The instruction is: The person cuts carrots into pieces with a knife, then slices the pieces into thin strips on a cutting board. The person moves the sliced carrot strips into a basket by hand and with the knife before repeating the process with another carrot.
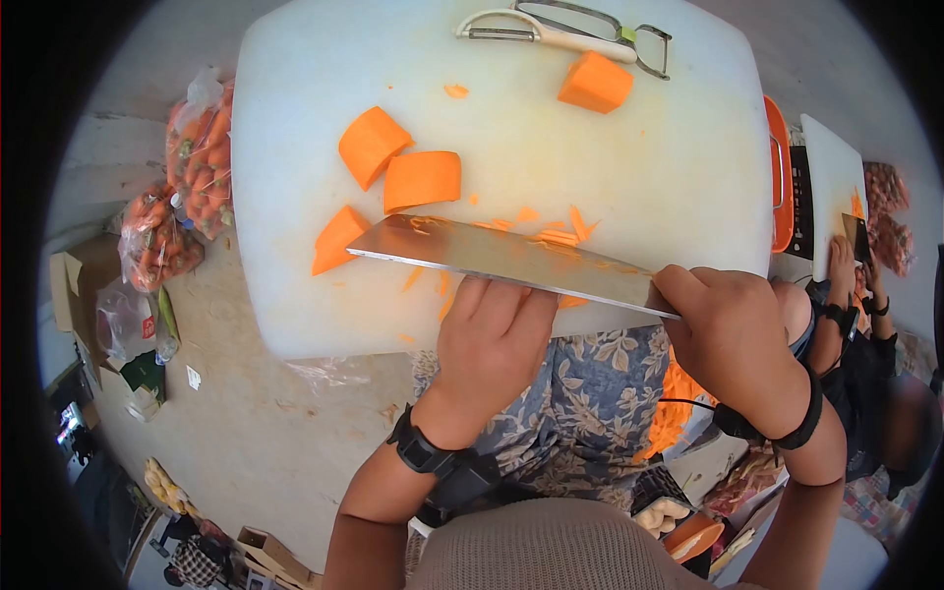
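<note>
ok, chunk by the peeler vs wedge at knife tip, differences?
The chunk by the peeler is blocky; the wedge at the knife tip is triangular. The chunk lies at the board's far edge, clear of the knife; the wedge sits at the blade's tip. Both orange, cut.

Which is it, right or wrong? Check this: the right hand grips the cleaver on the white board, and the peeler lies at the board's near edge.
Wrong in one point. The head view shows the peeler at the far edge of the white board, not the near one. The right hand does grip the cleaver.
</note>
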Action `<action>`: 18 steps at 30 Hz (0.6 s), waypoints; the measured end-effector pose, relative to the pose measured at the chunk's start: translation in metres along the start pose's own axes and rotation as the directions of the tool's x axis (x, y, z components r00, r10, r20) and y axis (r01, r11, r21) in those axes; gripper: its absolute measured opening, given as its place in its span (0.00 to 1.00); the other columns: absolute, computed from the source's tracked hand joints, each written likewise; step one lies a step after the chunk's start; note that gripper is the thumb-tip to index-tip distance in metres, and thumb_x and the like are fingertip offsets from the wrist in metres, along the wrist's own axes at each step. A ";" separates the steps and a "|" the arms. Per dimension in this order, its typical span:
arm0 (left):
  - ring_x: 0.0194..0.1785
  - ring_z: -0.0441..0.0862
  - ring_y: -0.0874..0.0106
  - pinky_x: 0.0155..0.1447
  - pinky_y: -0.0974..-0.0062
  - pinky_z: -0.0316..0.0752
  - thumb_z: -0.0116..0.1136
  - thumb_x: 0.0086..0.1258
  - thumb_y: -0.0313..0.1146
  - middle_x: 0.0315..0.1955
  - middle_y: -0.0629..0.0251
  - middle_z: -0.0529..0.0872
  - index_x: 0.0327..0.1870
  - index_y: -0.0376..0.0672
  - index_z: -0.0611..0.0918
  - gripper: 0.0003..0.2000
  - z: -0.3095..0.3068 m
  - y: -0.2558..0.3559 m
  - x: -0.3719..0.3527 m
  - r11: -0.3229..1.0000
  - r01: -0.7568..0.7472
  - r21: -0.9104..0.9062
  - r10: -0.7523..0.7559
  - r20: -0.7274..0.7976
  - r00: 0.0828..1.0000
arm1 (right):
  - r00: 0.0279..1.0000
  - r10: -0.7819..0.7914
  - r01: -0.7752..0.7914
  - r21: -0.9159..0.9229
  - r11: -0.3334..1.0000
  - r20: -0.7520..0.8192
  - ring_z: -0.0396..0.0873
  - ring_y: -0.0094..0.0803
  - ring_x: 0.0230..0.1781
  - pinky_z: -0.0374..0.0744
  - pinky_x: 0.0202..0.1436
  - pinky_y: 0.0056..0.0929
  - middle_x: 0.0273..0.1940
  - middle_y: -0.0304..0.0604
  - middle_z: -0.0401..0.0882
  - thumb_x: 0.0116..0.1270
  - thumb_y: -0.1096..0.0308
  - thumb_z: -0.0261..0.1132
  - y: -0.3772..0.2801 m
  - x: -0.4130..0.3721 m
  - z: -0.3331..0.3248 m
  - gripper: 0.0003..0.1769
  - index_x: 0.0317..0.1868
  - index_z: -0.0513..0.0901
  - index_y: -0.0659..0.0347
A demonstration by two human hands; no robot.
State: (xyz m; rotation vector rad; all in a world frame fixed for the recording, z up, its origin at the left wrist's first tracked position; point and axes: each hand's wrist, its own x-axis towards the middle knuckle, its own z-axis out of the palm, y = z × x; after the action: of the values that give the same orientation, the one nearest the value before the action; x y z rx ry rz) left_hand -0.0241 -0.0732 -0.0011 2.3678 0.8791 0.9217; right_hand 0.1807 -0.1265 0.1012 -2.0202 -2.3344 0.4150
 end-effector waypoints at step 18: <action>0.47 0.80 0.61 0.51 0.70 0.78 0.61 0.51 0.23 0.42 0.63 0.83 0.41 0.39 0.86 0.14 0.000 0.001 0.002 0.998 0.003 0.064 -0.001 -0.037 0.999 | 0.994 0.080 -0.084 0.050 0.995 0.070 0.80 0.41 0.25 0.77 0.28 0.38 0.23 0.42 0.76 0.48 0.77 0.68 0.002 -0.009 -0.001 0.12 0.33 0.76 0.57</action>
State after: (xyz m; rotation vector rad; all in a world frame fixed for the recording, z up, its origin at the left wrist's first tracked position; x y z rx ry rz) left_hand -0.0218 -0.0726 0.0005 2.4105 0.9381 0.9534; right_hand 0.1842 -0.1347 0.1028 -2.1157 -2.2571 0.5507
